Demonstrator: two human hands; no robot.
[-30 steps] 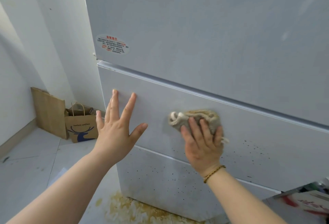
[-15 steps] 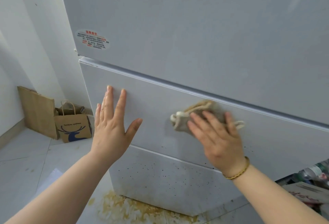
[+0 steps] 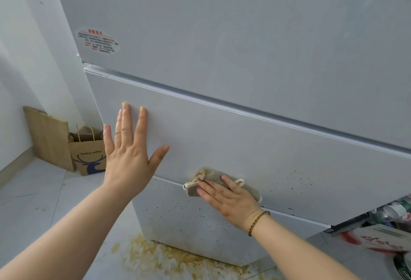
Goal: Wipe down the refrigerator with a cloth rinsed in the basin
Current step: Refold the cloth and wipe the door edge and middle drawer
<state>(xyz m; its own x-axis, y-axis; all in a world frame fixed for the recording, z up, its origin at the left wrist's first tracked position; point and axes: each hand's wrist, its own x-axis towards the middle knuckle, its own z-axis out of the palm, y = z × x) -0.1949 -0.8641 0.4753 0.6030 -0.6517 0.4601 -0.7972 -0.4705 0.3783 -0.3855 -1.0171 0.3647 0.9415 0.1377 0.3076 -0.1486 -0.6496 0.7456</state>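
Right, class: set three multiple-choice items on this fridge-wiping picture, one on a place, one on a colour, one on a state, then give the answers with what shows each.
1. Where is the cloth?
A. On the floor.
B. On the refrigerator front, at the seam above the lowest panel.
C. In a basin.

2. What colour is the deer on the paper bag?
A. Red.
B. Blue.
C. Green.

3. How is the left hand?
A. Open, fingers straight.
B. Gripping the cloth.
C. In a fist.

Answers: 1 B, the right hand presses it there; 2 B, the print is dark blue; 3 A, its fingers spread against the middle panel.
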